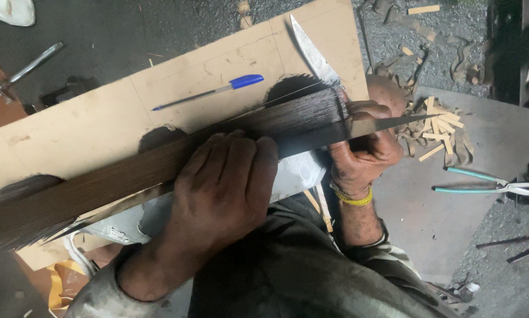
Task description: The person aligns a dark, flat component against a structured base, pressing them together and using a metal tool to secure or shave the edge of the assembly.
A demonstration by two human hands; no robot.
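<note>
Fingers of the left hand [220, 191] pressed flat on a dark wooden strip [158, 171] lying across a cardboard sheet [158, 100]. Right of it, the right hand [361, 144] was clenched around a long knife [314, 56] at the strip's end, with a blue pen [214, 91] on the far cardboard.

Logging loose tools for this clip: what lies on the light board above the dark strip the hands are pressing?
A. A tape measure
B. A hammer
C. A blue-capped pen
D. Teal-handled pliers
C: a blue-capped pen lies on the board, above the dark strip pressed by the left hand.
</note>
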